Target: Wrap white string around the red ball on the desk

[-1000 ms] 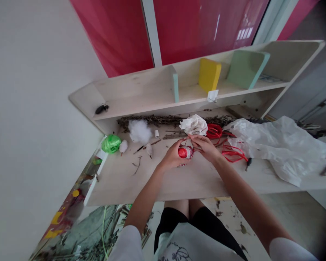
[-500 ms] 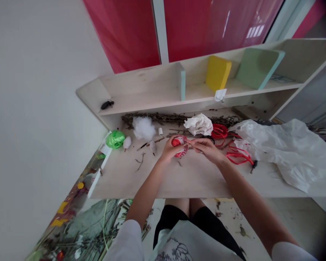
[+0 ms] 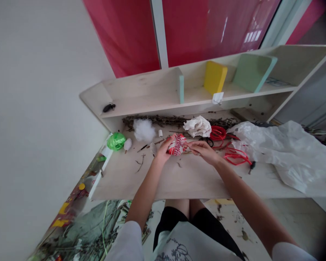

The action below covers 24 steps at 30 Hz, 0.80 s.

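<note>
Rolled round since the earlier frame, red end away and striped wound side now facing up: a ball of string (image 3: 177, 145), barely shifted in place. Out over the middle of the table (image 3: 190, 181), just to the near left of the crumpled paper (image 3: 197, 126); lifted or resting, cannot tell. Cupped from the left by the left hand (image 3: 164, 149), fingers curled firmly round. Over on the right, thumb and fingertips of the right hand (image 3: 205, 150) drawn together, seemingly pinching string at the ball's right edge. Looks like mid-winding, judging by that pinch. Calls next for a steady left hold, a small turn and a taut strand, clear of the red cord (image 3: 217, 133) to the right. Off left, well apart: green twine (image 3: 116, 141) and white fluff (image 3: 143, 129).
</note>
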Motion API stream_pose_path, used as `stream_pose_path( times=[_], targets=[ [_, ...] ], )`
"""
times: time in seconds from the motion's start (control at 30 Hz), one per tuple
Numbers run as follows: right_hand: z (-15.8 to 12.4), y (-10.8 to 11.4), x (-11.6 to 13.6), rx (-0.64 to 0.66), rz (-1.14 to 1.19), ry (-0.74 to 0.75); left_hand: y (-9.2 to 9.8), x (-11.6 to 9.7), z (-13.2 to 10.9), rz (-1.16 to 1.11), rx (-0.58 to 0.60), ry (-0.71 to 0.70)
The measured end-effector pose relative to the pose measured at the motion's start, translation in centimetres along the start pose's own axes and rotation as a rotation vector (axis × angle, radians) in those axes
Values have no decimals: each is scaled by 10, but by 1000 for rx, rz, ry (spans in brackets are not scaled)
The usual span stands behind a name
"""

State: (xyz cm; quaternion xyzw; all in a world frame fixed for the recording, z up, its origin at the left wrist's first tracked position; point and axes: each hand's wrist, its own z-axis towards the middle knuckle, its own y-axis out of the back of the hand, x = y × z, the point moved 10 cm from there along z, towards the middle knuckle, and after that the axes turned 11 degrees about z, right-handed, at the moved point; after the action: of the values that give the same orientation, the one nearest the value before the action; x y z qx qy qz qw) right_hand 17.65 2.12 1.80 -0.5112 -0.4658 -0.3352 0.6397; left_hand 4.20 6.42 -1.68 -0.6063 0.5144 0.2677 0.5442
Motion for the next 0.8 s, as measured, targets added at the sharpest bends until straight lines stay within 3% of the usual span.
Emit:
stream_pose_path(
  times=[0.13,0.3,0.5,0.7,0.8],
  targets=[
    [-1,-7,-8,55,-45,-25,2,-7,-1,132,-47,-92],
    [1,2,3,-31,86,40,-1,-25,-10,586,-115,-307],
    [0,22,24,-122,306,105,-31,-34,-25,1025,-19,-552],
    [-2,17,28,-27,383,98,-64,-19,-41,1492,82,-674],
    [-2,15,26,8,397,86,-68,-13,-43,1523,151,-679]
  ],
)
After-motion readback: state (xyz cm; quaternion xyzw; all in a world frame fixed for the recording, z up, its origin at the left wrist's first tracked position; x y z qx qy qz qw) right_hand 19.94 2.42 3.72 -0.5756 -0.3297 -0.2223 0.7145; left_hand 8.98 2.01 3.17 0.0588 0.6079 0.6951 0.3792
